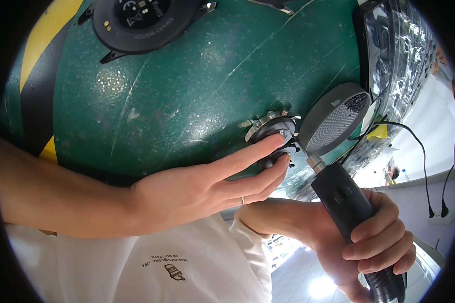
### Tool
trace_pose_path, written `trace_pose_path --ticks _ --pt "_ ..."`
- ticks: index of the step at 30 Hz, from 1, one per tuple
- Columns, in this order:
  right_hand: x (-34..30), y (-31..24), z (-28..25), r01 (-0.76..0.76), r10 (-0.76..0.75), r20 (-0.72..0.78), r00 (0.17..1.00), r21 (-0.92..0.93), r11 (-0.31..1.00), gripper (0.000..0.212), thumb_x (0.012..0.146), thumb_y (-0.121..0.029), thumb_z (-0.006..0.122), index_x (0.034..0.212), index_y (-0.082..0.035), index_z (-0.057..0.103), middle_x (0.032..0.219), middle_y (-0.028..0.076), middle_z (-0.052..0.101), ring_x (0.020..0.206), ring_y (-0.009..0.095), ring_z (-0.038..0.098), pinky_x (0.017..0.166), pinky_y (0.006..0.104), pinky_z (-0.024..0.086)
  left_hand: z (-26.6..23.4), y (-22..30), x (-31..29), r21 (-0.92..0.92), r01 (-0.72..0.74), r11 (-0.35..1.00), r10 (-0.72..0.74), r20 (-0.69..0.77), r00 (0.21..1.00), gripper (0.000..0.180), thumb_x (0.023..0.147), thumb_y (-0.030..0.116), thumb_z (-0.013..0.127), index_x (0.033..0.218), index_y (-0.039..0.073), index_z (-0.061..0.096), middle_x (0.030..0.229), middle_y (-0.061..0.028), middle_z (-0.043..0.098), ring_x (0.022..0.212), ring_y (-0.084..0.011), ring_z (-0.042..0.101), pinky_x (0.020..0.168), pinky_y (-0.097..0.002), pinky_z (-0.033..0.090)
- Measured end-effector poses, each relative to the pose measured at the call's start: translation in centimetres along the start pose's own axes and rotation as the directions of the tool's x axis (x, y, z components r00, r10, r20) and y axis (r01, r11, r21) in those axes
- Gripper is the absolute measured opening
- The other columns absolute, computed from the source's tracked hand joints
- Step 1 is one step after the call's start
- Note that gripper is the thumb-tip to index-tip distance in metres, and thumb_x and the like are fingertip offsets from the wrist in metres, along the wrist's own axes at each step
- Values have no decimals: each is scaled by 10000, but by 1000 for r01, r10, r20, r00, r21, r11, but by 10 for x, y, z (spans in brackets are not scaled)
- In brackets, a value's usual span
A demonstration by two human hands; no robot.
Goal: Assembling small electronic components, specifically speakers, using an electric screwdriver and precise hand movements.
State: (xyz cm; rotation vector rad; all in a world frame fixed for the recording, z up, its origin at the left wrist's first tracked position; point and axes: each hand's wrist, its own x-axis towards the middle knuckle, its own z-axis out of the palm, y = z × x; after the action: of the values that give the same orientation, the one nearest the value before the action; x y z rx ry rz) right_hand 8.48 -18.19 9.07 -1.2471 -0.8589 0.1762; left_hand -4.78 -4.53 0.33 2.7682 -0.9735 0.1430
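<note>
A small round smartwatch case (273, 122) with a metallic rim stands on the green mat (172, 111), right of the middle. Fingers of my left hand (197, 189) press on it and on a dark round part (274, 158) just below; the thumb is hidden. My right hand (381, 240) is wrapped round the black handle of an electric screwdriver (343, 197). Its slim metal bit reaches up and left to the case beside my left fingertips; the exact contact point is too small to make out. Right behind the bit sits a round grey dish (316, 108) with tiny dark pieces inside.
Another black smartwatch (131, 38) lies back up at the top left. A black tray (361, 48) with plastic-wrapped items (402, 50) stands at the far right. Black cables (414, 134) run to a wall socket (441, 217). Yellow-and-black striping (40, 76) marks the mat's left side.
</note>
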Motion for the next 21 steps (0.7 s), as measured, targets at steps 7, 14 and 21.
trace_pose_path --ticks 7,14,21 --pt "0 4 0 127 -124 -31 992 88 988 743 1011 -713 298 1166 -31 550 762 23 542 575 149 539 540 354 502 1 -1 0 -15 -8 1000 8 -11 1000 484 986 317 472 1437 149 523 1506 -4 467 1480 -161 314 1239 -460 371" --pt "-1 0 0 -6 5 -21 1000 -18 1000 744 1009 -714 300 1207 -39 542 755 22 539 573 148 540 541 353 492 0 0 0 -13 0 1000 0 14 1000 487 990 325 466 1441 151 519 1510 0 464 1479 -156 315 1240 -463 368" --pt "2 -2 0 0 -1 -7 1000 -20 1000 764 1003 -732 287 1208 -41 541 757 22 540 573 148 542 547 354 493 1 1 1 -7 12 1000 -12 -5 1000 481 989 326 464 1435 155 521 1509 0 458 1479 -155 314 1244 -462 362"
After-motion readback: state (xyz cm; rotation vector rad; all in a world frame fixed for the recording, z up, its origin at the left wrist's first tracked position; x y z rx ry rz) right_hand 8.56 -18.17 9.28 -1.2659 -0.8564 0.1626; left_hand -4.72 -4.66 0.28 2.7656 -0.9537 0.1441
